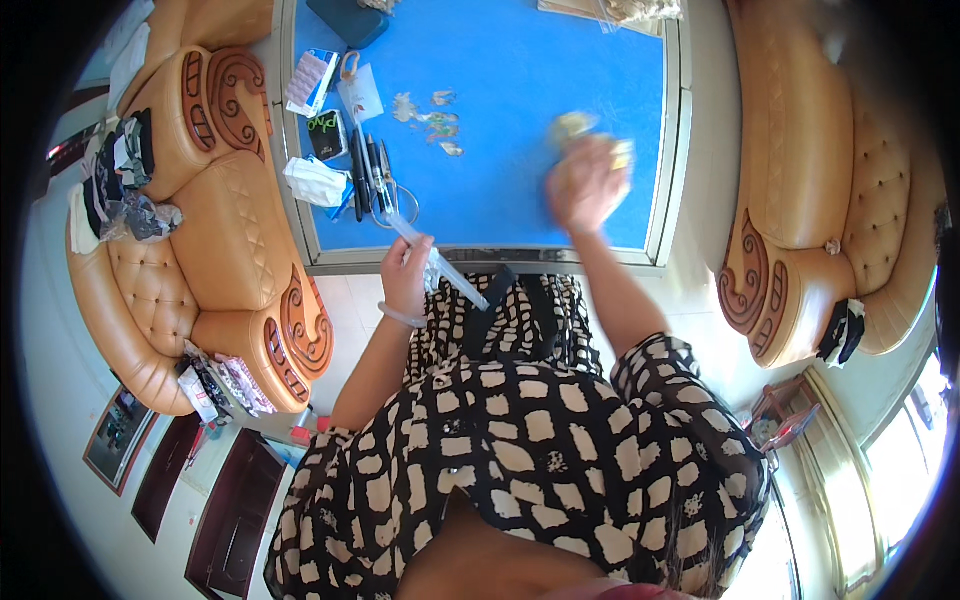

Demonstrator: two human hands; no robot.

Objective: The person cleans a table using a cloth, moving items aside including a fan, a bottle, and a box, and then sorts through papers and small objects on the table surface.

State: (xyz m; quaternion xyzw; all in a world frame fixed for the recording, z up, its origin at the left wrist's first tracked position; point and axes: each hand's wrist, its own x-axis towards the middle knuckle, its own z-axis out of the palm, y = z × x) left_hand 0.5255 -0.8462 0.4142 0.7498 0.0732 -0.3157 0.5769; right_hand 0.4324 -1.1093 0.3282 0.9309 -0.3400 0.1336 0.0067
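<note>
My left hand (407,271) is closed round a long translucent plastic piece (461,283), with crumpled clear plastic beside it, at the table's front edge. My right hand (589,184) lies over a crumpled yellowish cloth (574,127) on the right part of the blue tabletop (502,90); hand and cloth are blurred. Scissors (385,169) and pens (358,180) lie beyond my left hand. Small pale and coloured scraps (442,127) lie in the upper middle of the tabletop.
On the table's left side are a white crumpled tissue pack (316,181), a black box (327,135), a blister pack (307,79) and a dark case (349,21). Tan sofas (225,225) flank the table, the right sofa (795,150) across a floor gap. A metal frame (675,150) borders the tabletop.
</note>
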